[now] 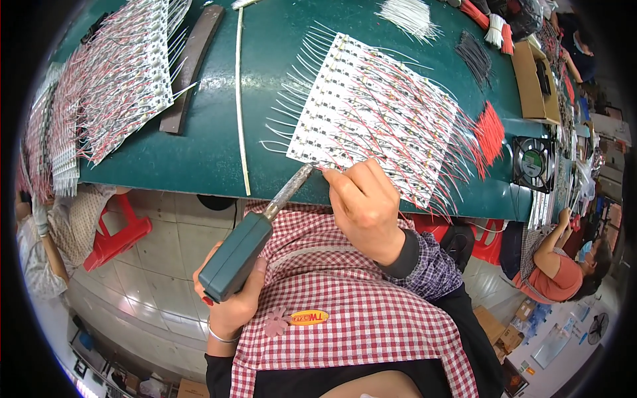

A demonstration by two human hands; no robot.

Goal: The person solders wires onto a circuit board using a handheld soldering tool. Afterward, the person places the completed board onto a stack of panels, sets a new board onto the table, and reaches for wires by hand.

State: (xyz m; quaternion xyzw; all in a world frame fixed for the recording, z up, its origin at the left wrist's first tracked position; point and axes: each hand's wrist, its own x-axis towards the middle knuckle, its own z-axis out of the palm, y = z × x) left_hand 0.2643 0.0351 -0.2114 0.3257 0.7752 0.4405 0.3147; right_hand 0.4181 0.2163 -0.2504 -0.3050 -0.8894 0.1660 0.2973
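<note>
My left hand (240, 305) is wrapped round the handle of a dark green soldering gun (235, 257). Its metal barrel slants up to the right, and the tip is at the near left corner of a white circuit board panel (318, 123). Rows of small black components and many red, white and black wires cover that panel, which lies on the green table (219, 159). Beside the tip, my right hand (368, 209) pinches a thin red wire (321, 167) at the panel's near edge. The fingers partly hide the wire, so whether it touches the pad cannot be told.
Wired panels (129, 86) are stacked at the left, beside a dark bar (192, 73) and a thin pale strip (241, 99). White wires (408, 18), black wires (474, 58) and red wires (490, 132) lie beyond and to the right. A fan (533, 164) stands near a cardboard box (534, 83). Co-workers sit at both sides.
</note>
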